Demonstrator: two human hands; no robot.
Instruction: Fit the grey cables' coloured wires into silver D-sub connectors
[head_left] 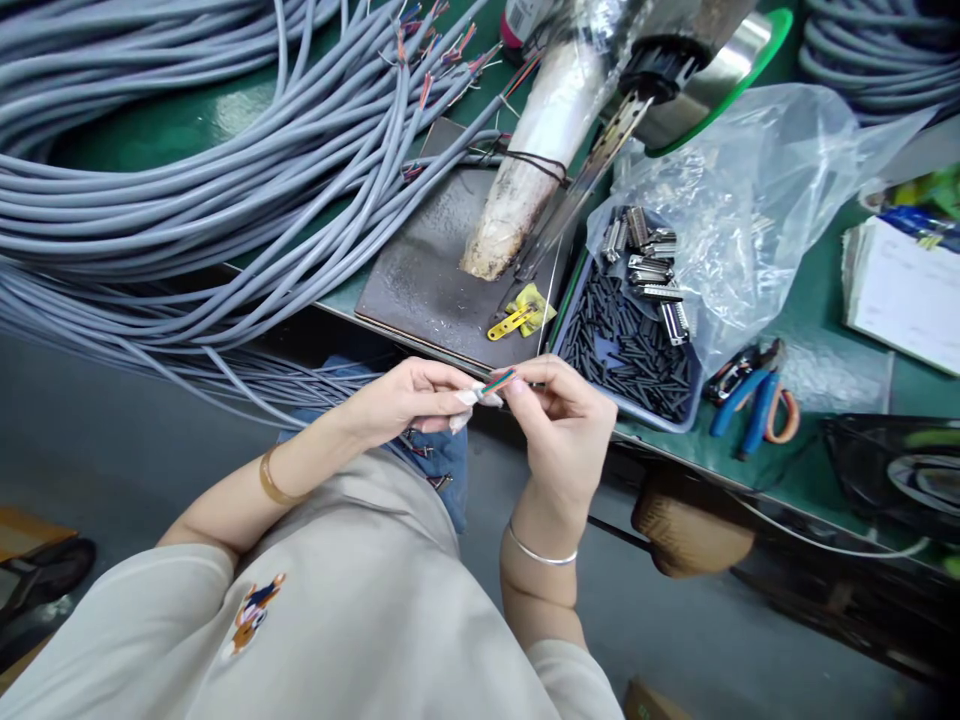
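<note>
Just in front of the bench edge, my left hand [431, 398] pinches the end of a grey cable, some fingers wrapped in white tape. From that end stick out thin coloured wires [498, 382], green, red and orange among them. My right hand [564, 415] closes thumb and forefinger on the tips of these wires. Beyond the hands lies a dark work board [427, 265] on the bench. A yellow clip-like piece [510, 322] rests near its front edge, on a crumpled yellow scrap. Across my lap, several wired connectors [424, 450] show partly below my left hand.
Grey cables [225, 210] spread over the left side. Above the board hangs a wrapped white tube [525, 180] beside a metal holder [589, 185]. At right stand a bin [694, 385] of black sleeves and metal connectors, a plastic bag [757, 200], blue-handled cutters [757, 400] and papers [900, 290].
</note>
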